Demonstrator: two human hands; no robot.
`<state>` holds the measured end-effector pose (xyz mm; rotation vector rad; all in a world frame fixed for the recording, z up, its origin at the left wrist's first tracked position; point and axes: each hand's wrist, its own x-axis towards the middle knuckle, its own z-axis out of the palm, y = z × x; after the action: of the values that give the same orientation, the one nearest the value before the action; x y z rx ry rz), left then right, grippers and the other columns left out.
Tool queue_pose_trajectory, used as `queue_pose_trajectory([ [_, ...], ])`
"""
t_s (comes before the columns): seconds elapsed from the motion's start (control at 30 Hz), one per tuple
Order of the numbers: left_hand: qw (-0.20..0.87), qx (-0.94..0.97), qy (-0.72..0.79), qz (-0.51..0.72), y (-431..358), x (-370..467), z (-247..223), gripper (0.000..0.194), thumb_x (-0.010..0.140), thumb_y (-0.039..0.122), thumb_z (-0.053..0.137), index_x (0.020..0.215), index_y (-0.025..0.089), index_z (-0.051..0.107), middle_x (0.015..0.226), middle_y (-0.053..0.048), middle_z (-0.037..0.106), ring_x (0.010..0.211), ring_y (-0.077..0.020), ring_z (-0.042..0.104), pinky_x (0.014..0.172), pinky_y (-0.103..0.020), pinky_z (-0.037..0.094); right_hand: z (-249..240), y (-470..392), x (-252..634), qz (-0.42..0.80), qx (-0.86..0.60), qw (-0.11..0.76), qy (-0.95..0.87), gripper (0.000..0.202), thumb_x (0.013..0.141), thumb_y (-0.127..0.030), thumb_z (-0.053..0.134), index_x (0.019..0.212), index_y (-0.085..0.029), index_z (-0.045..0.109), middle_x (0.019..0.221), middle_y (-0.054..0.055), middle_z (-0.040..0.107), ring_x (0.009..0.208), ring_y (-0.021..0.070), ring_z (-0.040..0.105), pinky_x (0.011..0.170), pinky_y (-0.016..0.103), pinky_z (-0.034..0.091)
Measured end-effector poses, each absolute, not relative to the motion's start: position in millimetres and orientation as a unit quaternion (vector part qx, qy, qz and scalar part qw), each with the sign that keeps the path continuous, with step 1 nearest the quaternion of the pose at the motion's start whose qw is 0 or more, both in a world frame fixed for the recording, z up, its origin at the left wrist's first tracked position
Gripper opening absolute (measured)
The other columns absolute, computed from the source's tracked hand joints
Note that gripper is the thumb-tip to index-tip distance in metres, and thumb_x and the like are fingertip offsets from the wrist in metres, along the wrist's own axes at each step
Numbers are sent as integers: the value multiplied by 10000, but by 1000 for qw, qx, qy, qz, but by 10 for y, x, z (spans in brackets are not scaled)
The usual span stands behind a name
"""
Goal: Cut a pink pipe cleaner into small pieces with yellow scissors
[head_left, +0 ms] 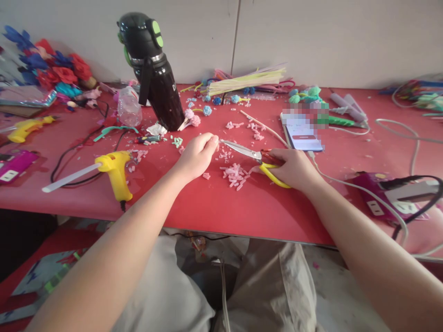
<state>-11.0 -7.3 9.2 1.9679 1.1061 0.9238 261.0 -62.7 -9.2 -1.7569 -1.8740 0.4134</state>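
My right hand (294, 168) is closed round the yellow handles of the scissors (245, 151), whose blades point left. The blade tips reach close to the fingertips of my left hand (200, 154). That hand is closed in a pinch, and whatever it holds is too small to make out. Below the scissors, a small heap of cut pink pieces (236, 175) lies on the red table (214, 207). More pink bits are scattered behind the blades.
A black bottle (161, 87) stands behind my left hand, near a yellow glue gun (117, 173). Pale craft stems (247, 82) lie at the back. Right of centre are a phone (302, 131), white cables and a purple power strip (377, 198).
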Motion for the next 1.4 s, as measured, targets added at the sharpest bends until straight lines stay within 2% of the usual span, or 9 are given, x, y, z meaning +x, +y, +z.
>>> queue_pose_trajectory([
  [0.13, 343, 757, 429, 355, -70, -117, 82, 352, 1083, 352, 431, 757, 230, 474, 684, 4, 468, 635, -159, 438, 590, -319, 354, -86, -623, 2607, 146, -660, 262, -689, 734, 653, -847, 726, 583, -230, 334, 565, -18, 311, 600, 126, 293, 530, 305, 249],
  [0.5, 345, 753, 426, 364, -62, -96, 61, 411, 1107, 443, 414, 750, 238, 416, 694, -5, 473, 634, -158, 448, 574, -310, 361, -62, -662, 2589, 165, -660, 268, -682, 745, 662, -874, 710, 617, -233, 333, 598, -25, 311, 624, 123, 293, 535, 306, 235],
  [1.03, 341, 752, 436, 358, -95, -78, 96, 380, 1094, 341, 411, 728, 236, 417, 665, 4, 439, 615, -156, 415, 574, -321, 344, -49, -639, 2586, 154, -666, 257, -683, 786, 633, -918, 694, 593, -234, 308, 577, -21, 283, 616, 128, 282, 539, 309, 244],
  [1.4, 349, 744, 446, 353, -96, -63, 109, 381, 1102, 318, 393, 730, 232, 411, 666, 12, 426, 618, -148, 408, 583, -305, 340, -76, -660, 2589, 159, -658, 274, -683, 760, 649, -887, 711, 606, -232, 328, 598, -30, 303, 611, 114, 284, 536, 303, 236],
])
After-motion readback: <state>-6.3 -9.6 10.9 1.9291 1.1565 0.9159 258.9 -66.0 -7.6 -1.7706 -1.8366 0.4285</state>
